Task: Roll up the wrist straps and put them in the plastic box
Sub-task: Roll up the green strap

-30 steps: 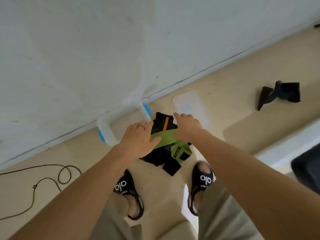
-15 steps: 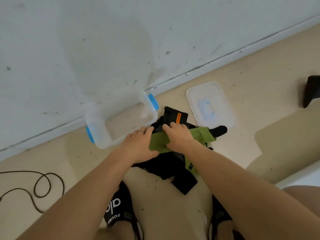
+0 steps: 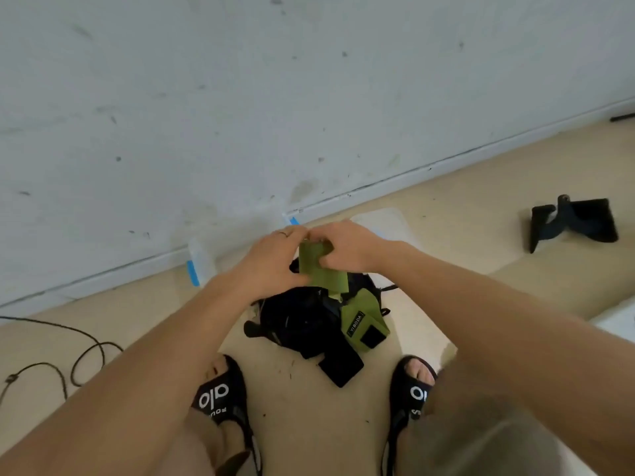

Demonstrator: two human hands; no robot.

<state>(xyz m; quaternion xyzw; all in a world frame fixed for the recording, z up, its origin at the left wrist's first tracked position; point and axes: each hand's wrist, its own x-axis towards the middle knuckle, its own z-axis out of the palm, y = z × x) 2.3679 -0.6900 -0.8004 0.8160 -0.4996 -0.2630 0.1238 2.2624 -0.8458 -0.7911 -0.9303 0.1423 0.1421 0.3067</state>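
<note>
Both hands pinch the far end of the olive-green fabric wrist strap: the left hand grips its left edge, the right hand its top right corner, fingers curled round the cloth. The strap's long axis trails from the grip toward the near right, its labelled tail lying on the pile of black straps on the floor. The clear plastic box with blue clips sits just left and far of the left hand, the nearer one for the drop.
</note>
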